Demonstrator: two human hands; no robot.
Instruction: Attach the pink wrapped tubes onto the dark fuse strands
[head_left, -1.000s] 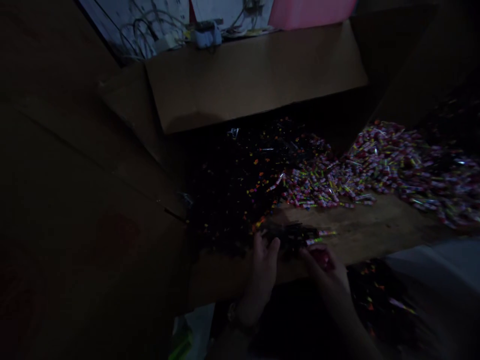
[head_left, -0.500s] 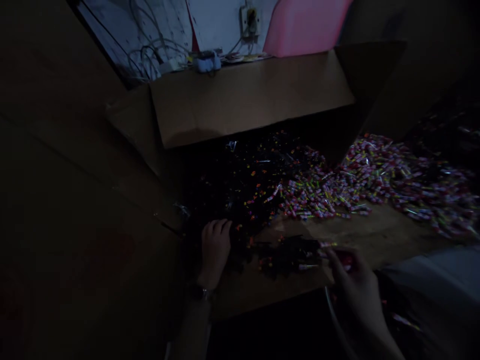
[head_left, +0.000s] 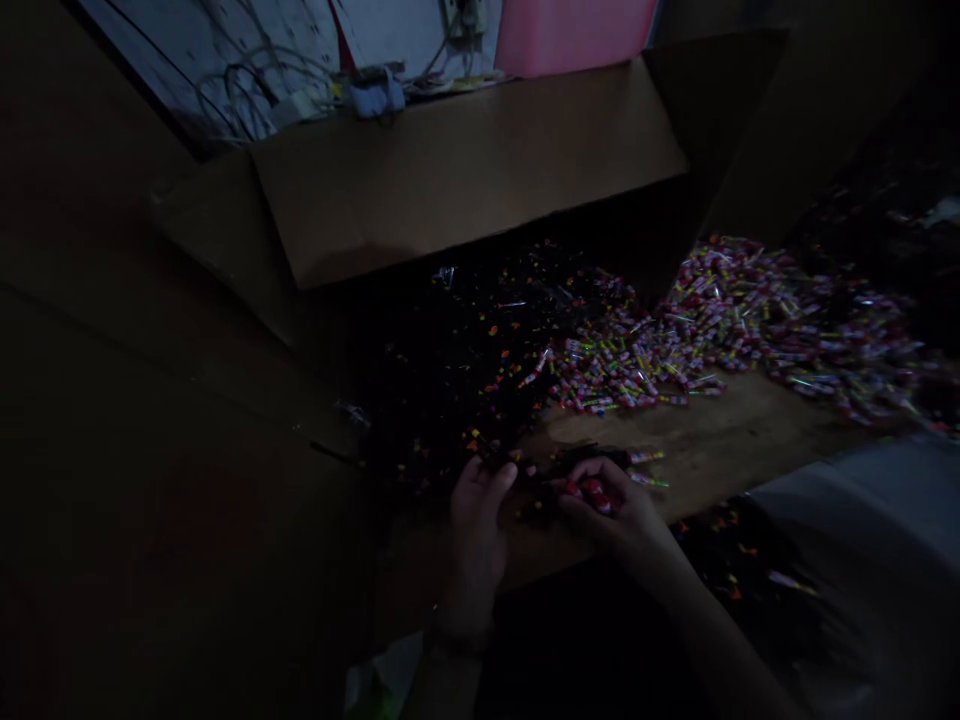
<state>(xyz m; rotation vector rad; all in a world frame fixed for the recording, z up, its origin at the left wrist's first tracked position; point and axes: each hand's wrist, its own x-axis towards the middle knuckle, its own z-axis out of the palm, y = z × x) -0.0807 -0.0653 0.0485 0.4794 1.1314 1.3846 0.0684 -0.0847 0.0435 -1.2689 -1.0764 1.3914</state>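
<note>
In the dim head view my left hand (head_left: 480, 515) is at the middle of the wooden table, thumb and fingers curled together near a small dark piece that I cannot make out. Just to its right, my right hand (head_left: 619, 510) is closed around a few red-and-white wrapped pieces (head_left: 592, 493). Beyond my hands lies a dark heap of small black pieces with orange and yellow bits (head_left: 450, 370). Several slim wrapped sticks with yellow-green ends (head_left: 646, 457) lie beside my right hand.
An open cardboard box (head_left: 480, 165) stands behind the dark heap. A big pile of colourful wrapped sticks (head_left: 720, 320) spreads to the right. At lower right is a pale bag (head_left: 862, 500) beside more dark pieces. Cables and a pink container (head_left: 574, 35) are at the back.
My right hand has moved left, toward my left hand, with red pieces in its fingers. My left hand has moved right and turned, its thumb now showing. The view has shifted slightly.
</note>
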